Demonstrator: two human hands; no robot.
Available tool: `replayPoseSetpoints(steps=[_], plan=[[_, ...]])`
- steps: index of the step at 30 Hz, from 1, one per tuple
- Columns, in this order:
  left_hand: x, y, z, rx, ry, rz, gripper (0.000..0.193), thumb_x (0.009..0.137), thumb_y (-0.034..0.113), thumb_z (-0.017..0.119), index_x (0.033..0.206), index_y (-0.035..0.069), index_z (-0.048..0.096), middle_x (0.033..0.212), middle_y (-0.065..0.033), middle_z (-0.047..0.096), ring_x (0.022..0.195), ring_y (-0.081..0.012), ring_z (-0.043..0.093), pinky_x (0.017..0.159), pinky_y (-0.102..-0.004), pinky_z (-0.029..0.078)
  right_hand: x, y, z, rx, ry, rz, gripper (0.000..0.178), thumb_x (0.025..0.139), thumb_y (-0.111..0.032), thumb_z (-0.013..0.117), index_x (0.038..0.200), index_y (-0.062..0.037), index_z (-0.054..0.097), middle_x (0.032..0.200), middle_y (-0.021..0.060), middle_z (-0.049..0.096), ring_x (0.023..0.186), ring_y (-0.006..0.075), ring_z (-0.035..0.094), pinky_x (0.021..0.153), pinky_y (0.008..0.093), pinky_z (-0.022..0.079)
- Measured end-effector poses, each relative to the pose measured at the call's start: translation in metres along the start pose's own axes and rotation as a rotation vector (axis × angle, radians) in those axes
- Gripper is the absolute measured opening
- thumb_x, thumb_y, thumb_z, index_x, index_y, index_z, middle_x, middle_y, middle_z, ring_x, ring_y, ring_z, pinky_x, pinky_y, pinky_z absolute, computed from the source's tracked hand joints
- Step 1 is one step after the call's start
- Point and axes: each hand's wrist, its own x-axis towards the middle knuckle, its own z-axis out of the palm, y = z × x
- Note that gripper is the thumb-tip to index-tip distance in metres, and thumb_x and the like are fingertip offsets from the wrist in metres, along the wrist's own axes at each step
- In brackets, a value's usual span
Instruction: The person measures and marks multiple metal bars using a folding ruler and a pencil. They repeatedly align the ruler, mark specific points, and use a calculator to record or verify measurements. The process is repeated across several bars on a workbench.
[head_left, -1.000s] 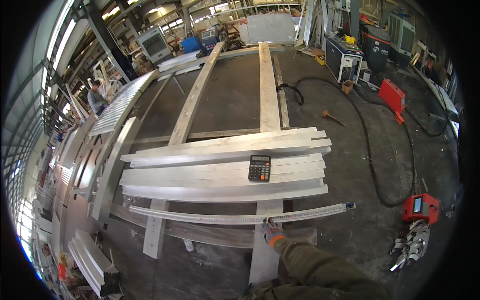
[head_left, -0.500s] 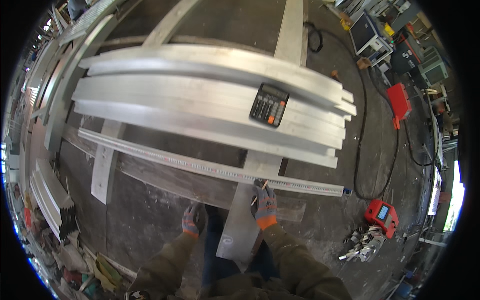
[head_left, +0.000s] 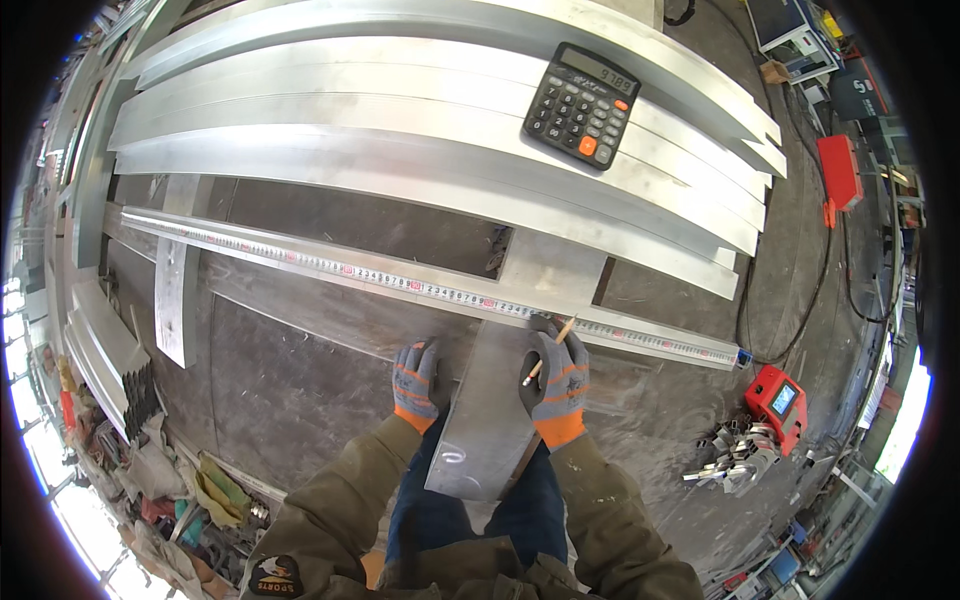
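Both my hands wear grey gloves with orange bands and cuffs. My right hand [head_left: 560, 375] is closed round a pencil [head_left: 564, 334], which slants up between the fingers. Its fingertips are at the near edge of a long, thin metal bar [head_left: 300, 250]. Along that bar lies a stretched-out measuring tape [head_left: 455, 295], with a small blue piece at its right end. My left hand [head_left: 418, 378] hovers near my left knee, fingers curled, with nothing visible in it. Between my hands a flat metal crosspiece [head_left: 490, 410] runs under the bar toward me.
Beyond the bar several long silvery metal profiles [head_left: 330, 100] lie side by side, with a black calculator [head_left: 578, 105] on them. A red device with a screen [head_left: 776, 405] stands at right beside metal offcuts [head_left: 740, 458]. A red box [head_left: 840, 172] and cables lie farther off.
The view has tipped down and come closer, so the profiles and calculator appear larger and higher. My right hand stays at the bar with the pencil; my left hand stays near the knee.
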Motion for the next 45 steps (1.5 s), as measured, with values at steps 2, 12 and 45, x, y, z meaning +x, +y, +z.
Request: replayPoseSetpoints(steps=[2,12,45], plan=[[-0.002,0.009,0.0,-0.04,-0.002,-0.027,0.04,0.085,-0.001,0.065,0.124,0.002,0.067,0.117,-0.0203,0.068,0.106,-0.0421,0.064,0.092,-0.0493,0.053,0.003,-0.002,0.003,-0.02,0.039,-0.013,0.058,0.071,-0.003,0.076,0.128,-0.007,0.064,0.139,0.0135,0.066,0.13,0.0436,0.054,0.104,0.0529,0.046],[0.003,0.064,-0.013,-0.242,-0.063,-0.143,0.046,0.084,-0.004,0.064,0.129,0.001,0.066,0.119,-0.0208,0.068,0.107,-0.0424,0.065,0.092,-0.0485,0.053,0.004,-0.011,0.007,-0.032,0.12,0.042,0.041,0.085,0.003,0.067,0.126,-0.0013,0.067,0.131,0.0198,0.068,0.127,0.0437,0.057,0.103,0.0485,0.05],[0.042,0.026,-0.003,-0.155,-0.077,-0.026,0.055,0.081,0.009,0.067,0.134,-0.002,0.061,0.11,-0.0216,0.068,0.1,-0.044,0.065,0.088,-0.0498,0.051,0.043,-0.071,0.014,0.45,0.28,0.341,0.022,0.099,-0.005,0.068,0.12,0.0011,0.069,0.1,0.0136,0.073,0.087,0.0209,0.072,0.078,0.0322,0.056]])
